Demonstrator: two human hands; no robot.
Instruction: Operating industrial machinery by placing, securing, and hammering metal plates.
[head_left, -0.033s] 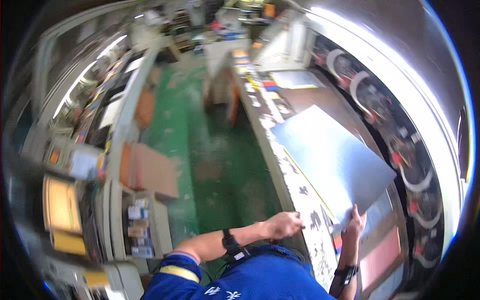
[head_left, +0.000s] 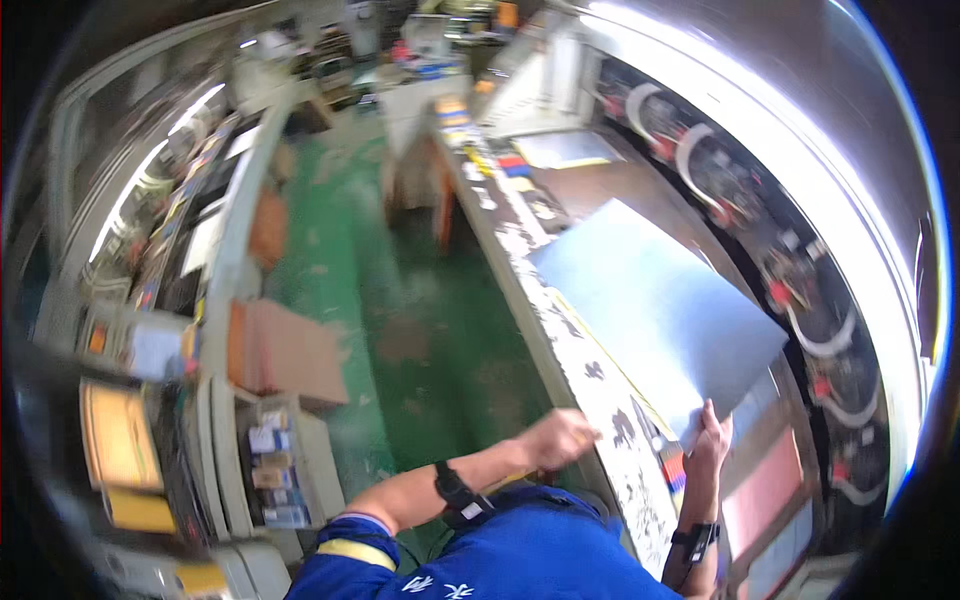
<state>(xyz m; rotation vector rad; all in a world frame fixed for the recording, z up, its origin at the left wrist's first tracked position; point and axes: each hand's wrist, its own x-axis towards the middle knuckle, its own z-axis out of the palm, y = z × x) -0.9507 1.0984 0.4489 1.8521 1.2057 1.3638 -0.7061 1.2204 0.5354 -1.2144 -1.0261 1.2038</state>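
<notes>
A large, smooth silver-blue metal sheet (head_left: 655, 310) slants over the bench on the right. My right hand (head_left: 708, 440) grips its near corner, thumb on top and fingers curled beneath, where they are hidden. My left hand (head_left: 560, 438) is closed like a fist beside the bench's left edge, apart from the sheet. Whether anything small is inside those fingers cannot be made out. Under the sheet's left side runs a yellow edge strip (head_left: 607, 347).
The bench ledge (head_left: 620, 430) is pale with worn dark patches. Machinery with curved white hoses (head_left: 700, 160) lines the right. A pinkish-red sheet (head_left: 765, 480) lies near my right forearm. Across the green floor (head_left: 400, 350) stand leaning brown boards (head_left: 295, 345) and a shelf with small boxes (head_left: 275, 475).
The whole view has shifted slightly, so surroundings sit a little further left. My right hand keeps its grip on the metal sheet; my left stays closed.
</notes>
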